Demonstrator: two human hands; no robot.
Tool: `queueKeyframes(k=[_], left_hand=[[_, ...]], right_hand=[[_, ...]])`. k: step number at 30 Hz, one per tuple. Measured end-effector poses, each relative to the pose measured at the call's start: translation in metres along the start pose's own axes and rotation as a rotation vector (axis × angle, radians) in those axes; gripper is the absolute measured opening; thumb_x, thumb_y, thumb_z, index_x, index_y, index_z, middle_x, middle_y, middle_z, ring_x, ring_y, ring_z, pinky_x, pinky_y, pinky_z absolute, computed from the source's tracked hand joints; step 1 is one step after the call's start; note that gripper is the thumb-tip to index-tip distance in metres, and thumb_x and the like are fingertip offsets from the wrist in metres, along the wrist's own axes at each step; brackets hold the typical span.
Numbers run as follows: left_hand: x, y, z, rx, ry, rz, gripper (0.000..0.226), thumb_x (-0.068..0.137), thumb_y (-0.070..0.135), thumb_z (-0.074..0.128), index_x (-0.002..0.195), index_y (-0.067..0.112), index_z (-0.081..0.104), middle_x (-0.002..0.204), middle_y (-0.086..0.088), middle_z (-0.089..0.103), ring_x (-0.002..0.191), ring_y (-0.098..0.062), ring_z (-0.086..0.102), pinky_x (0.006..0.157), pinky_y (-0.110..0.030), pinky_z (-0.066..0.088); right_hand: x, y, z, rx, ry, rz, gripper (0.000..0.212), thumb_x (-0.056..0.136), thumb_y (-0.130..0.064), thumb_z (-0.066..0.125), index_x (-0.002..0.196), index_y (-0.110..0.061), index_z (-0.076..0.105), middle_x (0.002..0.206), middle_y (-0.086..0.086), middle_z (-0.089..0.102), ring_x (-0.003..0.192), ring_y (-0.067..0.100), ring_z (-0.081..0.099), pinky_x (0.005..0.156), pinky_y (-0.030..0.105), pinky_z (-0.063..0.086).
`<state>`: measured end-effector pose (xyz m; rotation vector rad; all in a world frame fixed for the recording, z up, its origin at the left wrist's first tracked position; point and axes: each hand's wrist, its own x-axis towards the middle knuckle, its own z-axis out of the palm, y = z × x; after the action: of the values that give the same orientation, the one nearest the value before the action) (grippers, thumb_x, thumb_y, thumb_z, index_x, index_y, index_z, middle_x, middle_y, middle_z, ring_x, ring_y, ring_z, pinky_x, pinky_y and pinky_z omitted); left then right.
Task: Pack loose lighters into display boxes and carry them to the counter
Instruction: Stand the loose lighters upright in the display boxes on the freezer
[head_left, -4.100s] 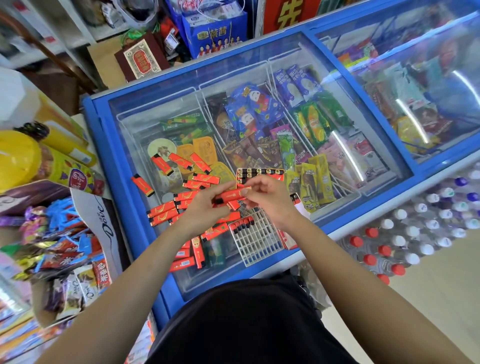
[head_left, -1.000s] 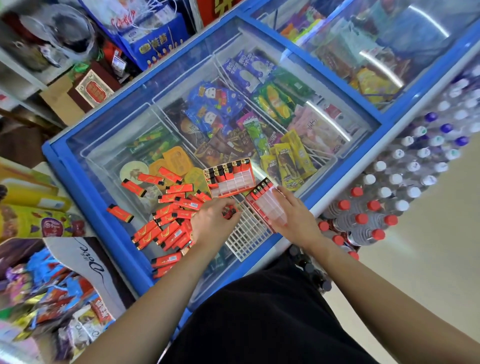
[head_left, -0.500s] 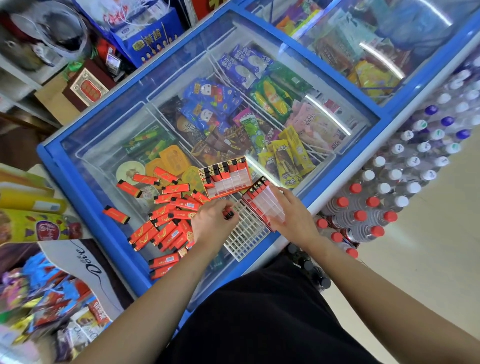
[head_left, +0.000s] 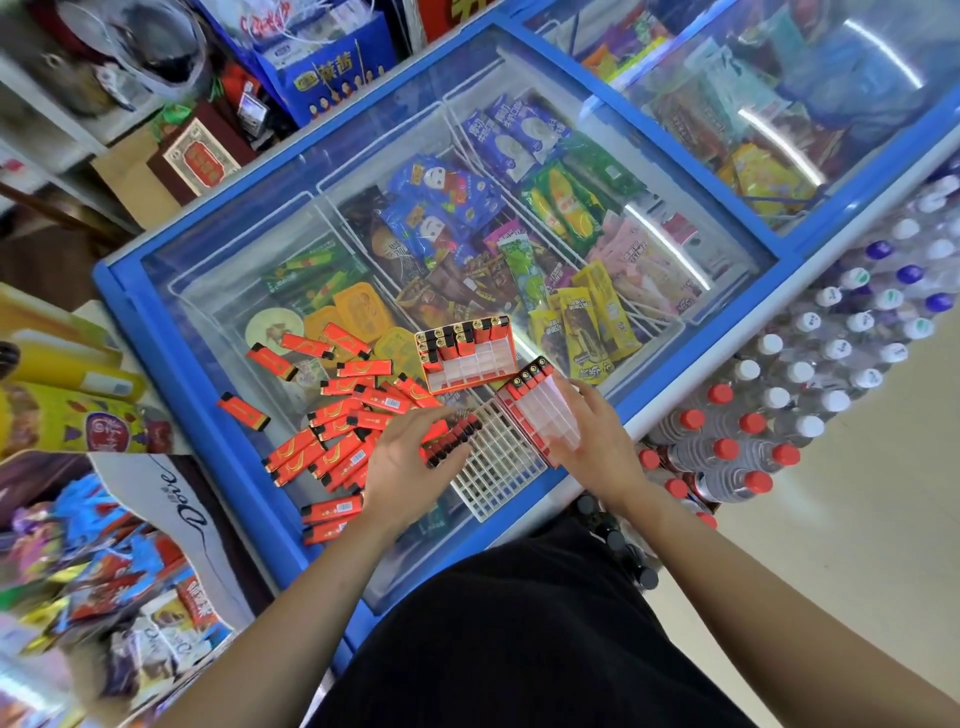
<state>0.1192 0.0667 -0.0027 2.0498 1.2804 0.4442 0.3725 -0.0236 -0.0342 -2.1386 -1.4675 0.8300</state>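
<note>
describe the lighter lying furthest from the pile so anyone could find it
On the blue chest freezer, a heap of red lighters covers the glass lid's near left. The stray lighter is leftmost, alone by the blue frame, touching no others.

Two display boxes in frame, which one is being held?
The nearer display box, gripped by the right hand, holding just one row of lighters. The fuller display box beyond it sits untouched on the freezer lid.

The word "Dove" stands in cursive on the white cardboard box (head_left: 176, 501); the yellow Chinese characters on the blue carton (head_left: 332, 78) are not clear enough to read.
</note>
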Motion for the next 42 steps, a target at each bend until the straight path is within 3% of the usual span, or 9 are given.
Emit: queueKeyframes(k=[4,9,14,17,21,26,30,34,42], left_hand=[[-0.021,-0.036,-0.016,0.047,0.059,-0.045,0.05,0.086,0.041,0.07,0.13,0.018,0.067,0.133,0.007,0.063,0.125,-0.012,0.055,0.106,-0.017,0.036],[-0.056,-0.067,-0.026,0.295,0.043,-0.076,0.065,0.072,0.05,0.063,0.129,0.018,0.067,0.139,-0.004,0.057,0.126,-0.034,0.05,0.099,-0.059,0.047],[-0.081,-0.074,-0.024,0.535,-0.309,-0.262,0.113,0.065,0.063,0.081,0.158,0.041,0.02,0.165,-0.001,0.014,0.143,-0.035,0.024,0.109,-0.06,0.035],[-0.087,-0.083,-0.021,0.558,-0.296,-0.214,0.125,0.061,0.048,0.092,0.16,0.04,0.016,0.164,-0.005,0.02,0.139,-0.037,0.033,0.105,-0.06,0.041],[-0.085,-0.096,-0.024,0.496,-0.219,-0.15,0.118,0.051,0.044,0.098,0.153,0.038,0.038,0.157,-0.004,0.037,0.129,-0.034,0.041,0.092,-0.056,0.054],[-0.082,-0.098,-0.02,0.331,-0.138,-0.144,0.102,0.054,0.052,0.093,0.145,0.033,0.051,0.152,-0.002,0.047,0.131,-0.031,0.042,0.09,-0.056,0.056],[-0.078,-0.096,-0.016,0.195,-0.045,-0.152,0.079,0.065,0.05,0.09,0.136,0.028,0.061,0.143,0.0,0.056,0.127,-0.029,0.052,0.09,-0.054,0.056],[-0.067,-0.108,-0.034,0.172,0.216,-0.214,0.043,0.079,0.02,0.079,0.121,0.02,0.07,0.129,-0.001,0.064,0.112,-0.03,0.059,0.084,-0.048,0.055],[-0.029,-0.143,-0.083,0.324,0.132,-0.374,0.053,0.081,0.004,0.077,0.132,0.012,0.063,0.122,-0.013,0.067,0.112,-0.039,0.057,0.086,-0.054,0.054]], right_hand=[[-0.002,-0.008,0.006,-0.172,0.162,-0.061,0.08,0.084,-0.027,0.076,0.152,-0.023,0.035,0.153,0.014,0.035,0.135,0.037,0.038,0.11,0.056,0.036],[-0.005,-0.031,0.017,-0.217,0.229,-0.178,0.054,0.085,-0.033,0.067,0.136,-0.022,0.053,0.148,0.008,0.041,0.13,0.033,0.037,0.105,0.053,0.035],[0.0,-0.067,0.026,-0.125,0.187,-0.312,0.033,0.088,-0.034,0.066,0.119,-0.023,0.066,0.135,-0.001,0.052,0.124,0.027,0.043,0.1,0.046,0.036],[0.01,-0.102,0.026,-0.052,0.093,-0.397,0.03,0.091,-0.034,0.062,0.114,-0.017,0.07,0.122,0.001,0.06,0.113,0.023,0.05,0.097,0.041,0.042],[0.038,-0.149,0.031,-0.14,-0.252,-0.388,0.031,0.092,-0.032,0.064,0.119,-0.018,0.067,0.115,-0.002,0.065,0.107,0.014,0.059,0.094,0.03,0.048],[0.076,-0.188,0.06,-0.312,-0.382,-0.406,0.029,0.091,-0.027,0.069,0.116,-0.011,0.066,0.107,0.004,0.066,0.093,0.02,0.065,0.086,0.036,0.056],[0.1,-0.197,0.089,-0.495,-0.412,-0.371,0.057,0.088,-0.037,0.072,0.135,-0.012,0.051,0.132,0.009,0.054,0.121,0.031,0.054,0.103,0.046,0.05],[0.106,-0.203,0.108,-0.645,-0.375,-0.336,0.071,0.084,-0.042,0.076,0.14,-0.013,0.042,0.143,0.01,0.044,0.134,0.034,0.041,0.101,0.048,0.052],[0.122,-0.208,0.116,-0.675,-0.303,-0.469,0.075,0.081,-0.054,0.074,0.141,-0.017,0.047,0.137,0.008,0.045,0.128,0.032,0.043,0.099,0.043,0.051]])
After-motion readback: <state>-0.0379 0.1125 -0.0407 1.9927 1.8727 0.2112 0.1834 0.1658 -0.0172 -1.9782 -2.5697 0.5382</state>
